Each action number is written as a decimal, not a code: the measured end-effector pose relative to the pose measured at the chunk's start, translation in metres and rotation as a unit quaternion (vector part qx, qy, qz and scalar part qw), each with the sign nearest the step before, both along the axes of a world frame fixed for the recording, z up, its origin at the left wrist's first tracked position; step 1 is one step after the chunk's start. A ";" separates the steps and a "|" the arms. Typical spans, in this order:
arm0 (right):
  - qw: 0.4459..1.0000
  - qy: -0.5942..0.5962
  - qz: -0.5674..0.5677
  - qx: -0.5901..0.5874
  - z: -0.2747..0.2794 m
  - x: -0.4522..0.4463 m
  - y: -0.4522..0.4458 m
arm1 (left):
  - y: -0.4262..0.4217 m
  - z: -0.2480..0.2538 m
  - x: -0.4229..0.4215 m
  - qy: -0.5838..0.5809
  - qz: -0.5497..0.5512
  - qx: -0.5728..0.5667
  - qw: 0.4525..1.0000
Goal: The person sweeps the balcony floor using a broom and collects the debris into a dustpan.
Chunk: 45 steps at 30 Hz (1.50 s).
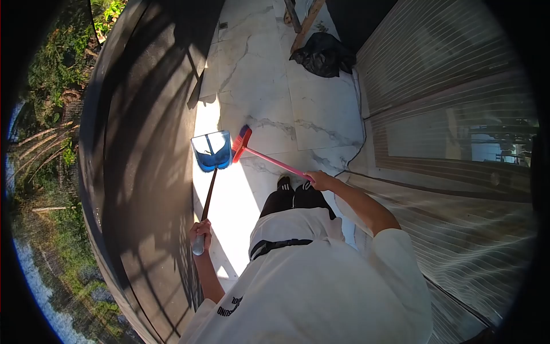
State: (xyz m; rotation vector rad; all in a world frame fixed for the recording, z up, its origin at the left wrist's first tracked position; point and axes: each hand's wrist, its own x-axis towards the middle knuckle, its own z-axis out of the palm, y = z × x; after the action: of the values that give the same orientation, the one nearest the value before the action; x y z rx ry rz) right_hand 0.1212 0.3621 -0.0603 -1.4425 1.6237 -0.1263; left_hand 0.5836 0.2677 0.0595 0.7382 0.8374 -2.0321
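My left hand (200,232) is closed round the grey grip of a long-handled blue dustpan (220,157), whose pan rests on the sunlit floor near the left wall. My right hand (319,180) is wrapped round the pink handle of a broom (242,144). The broom's red head, with dark purple at one end, is down on the floor close beside the right edge of the pan. I cannot make out any dirt in the pan or under the bristles.
Marbled white floor tiles (252,74) run ahead between a shaded wall (154,143) on the left and striped, sheet-like panels (435,114) on the right. A black plastic bag (323,54) lies ahead at the right, beside wooden pieces (306,26). Greenery shows beyond the wall.
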 end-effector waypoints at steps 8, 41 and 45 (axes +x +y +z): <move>0.959 0.236 0.112 0.112 0.023 -0.017 0.000 | -0.030 -0.016 -0.035 0.046 -0.002 -0.008 0.999; 0.985 0.122 0.019 0.118 0.053 -0.073 -0.016 | -0.086 0.012 -0.160 0.044 -0.089 -0.034 0.994; 0.981 0.163 0.073 0.082 0.037 -0.076 -0.007 | -0.086 0.017 -0.181 0.047 -0.059 -0.045 0.996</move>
State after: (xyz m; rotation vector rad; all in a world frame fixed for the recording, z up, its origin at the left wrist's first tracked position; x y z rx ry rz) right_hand 0.0449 0.3555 -0.0235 -1.5032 1.7336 0.3375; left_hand 0.4022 0.1817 0.0762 0.6601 0.7652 -2.2080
